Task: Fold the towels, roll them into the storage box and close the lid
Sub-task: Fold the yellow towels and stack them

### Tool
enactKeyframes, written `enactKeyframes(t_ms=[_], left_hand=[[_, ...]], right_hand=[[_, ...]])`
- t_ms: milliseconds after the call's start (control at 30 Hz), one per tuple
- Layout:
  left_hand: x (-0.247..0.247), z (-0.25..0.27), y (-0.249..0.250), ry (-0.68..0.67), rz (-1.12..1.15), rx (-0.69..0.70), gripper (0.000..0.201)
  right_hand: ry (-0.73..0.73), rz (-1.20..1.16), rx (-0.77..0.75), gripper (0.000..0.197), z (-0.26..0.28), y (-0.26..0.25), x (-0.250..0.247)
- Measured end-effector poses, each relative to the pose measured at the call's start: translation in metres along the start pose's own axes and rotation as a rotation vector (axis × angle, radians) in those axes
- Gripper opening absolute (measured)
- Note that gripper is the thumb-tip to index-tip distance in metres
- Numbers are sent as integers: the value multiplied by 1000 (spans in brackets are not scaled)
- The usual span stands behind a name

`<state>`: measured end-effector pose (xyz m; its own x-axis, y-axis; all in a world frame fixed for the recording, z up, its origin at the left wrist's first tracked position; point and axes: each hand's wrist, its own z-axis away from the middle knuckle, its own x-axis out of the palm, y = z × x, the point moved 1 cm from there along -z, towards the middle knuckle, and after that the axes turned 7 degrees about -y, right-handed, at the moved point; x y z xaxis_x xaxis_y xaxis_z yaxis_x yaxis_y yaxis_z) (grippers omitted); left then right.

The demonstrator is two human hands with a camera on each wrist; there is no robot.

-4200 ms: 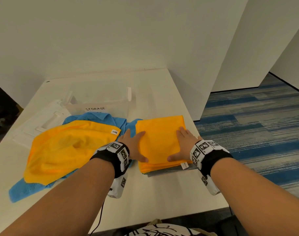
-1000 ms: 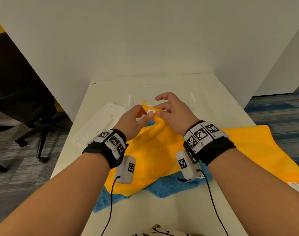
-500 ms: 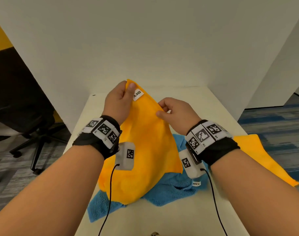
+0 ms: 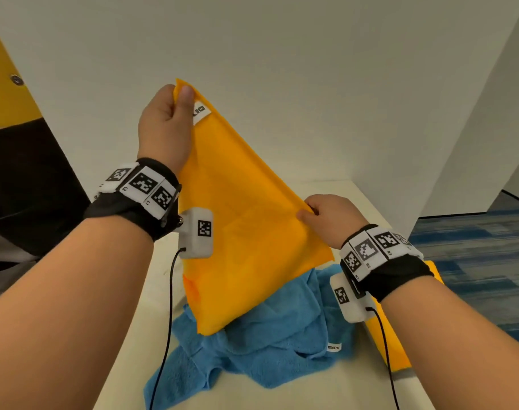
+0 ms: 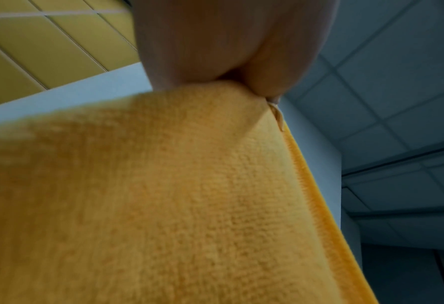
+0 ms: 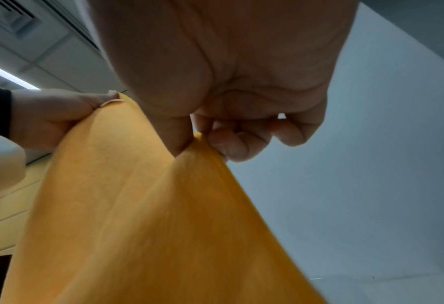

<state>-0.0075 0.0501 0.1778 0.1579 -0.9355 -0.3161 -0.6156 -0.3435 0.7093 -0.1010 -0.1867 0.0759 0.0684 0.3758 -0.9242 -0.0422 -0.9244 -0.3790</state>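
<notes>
Dark chair [image 4: 30, 184] at left edge of frame, off the tabletop [image 4: 152, 291]; white partition wall [image 4: 311, 69] close behind across the top. Left hand [image 4: 165, 125] raised high at upper centre-left, grip pinching the top corner of the orange towel [image 4: 246, 232] beside its white tag [image 4: 200, 112], thumb up. Towel hangs taut in a slanted edge down to the right hand [image 4: 332, 218], lower, at centre-right, grip pinching that edge between thumb and curled fingers. Lower corner drapes over the crumpled blue towel [image 4: 267, 344] on the tabletop, bottom centre. Second orange towel [image 4: 388, 341] lies at lower right, near the tabletop edge; blue carpet [image 4: 474, 261] beyond.
</notes>
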Motion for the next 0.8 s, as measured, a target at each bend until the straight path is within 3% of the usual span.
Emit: enactKeyframes(t_ms=[133, 267, 467, 633, 800], left_hand=[[-14, -6, 0, 109, 32, -50, 37], [-18, 2, -18, 205, 14, -223, 41], [-8, 19, -35, 189, 8, -427, 35], [10, 29, -34, 117, -29, -510, 39], [30, 42, -29, 96, -72, -597, 27]], right_hand=[[135, -53, 153, 40, 4, 21, -16], [314, -178, 221, 42, 10, 39, -38], [511, -323, 249, 29, 17, 58, -56], [517, -433, 271, 30, 19, 68, -63], [455, -539, 303, 27, 17, 73, -66]])
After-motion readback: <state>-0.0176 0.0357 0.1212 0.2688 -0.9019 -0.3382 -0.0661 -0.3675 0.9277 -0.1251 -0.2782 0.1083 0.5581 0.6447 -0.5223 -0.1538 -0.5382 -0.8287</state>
